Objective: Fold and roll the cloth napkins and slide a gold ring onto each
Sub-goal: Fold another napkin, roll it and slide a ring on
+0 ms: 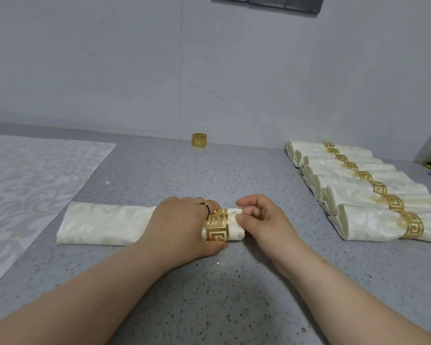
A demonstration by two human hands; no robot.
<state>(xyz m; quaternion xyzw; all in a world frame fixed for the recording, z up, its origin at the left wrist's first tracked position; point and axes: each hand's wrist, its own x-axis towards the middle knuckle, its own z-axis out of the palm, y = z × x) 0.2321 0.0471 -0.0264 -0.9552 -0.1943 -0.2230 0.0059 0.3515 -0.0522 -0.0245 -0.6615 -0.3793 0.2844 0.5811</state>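
Ring [217, 226]: gold, near right end of rolled napkin [102, 224], middle of bench [209, 282]
Left hand [182, 225]: grasping ring
Right hand [261, 220]: pinching napkin's protruding end

Cream rolled napkin [102, 224] lying crosswise, gold ring [217, 226] round its right end

Kitchen-type counter: speckled grey stone surface [159, 170] meets pale grey marbled wall panels [135, 70] behind it; dark grey socket strip [268, 2] above; rolled cream napkins in gold rings [358, 210] rowed along its right.
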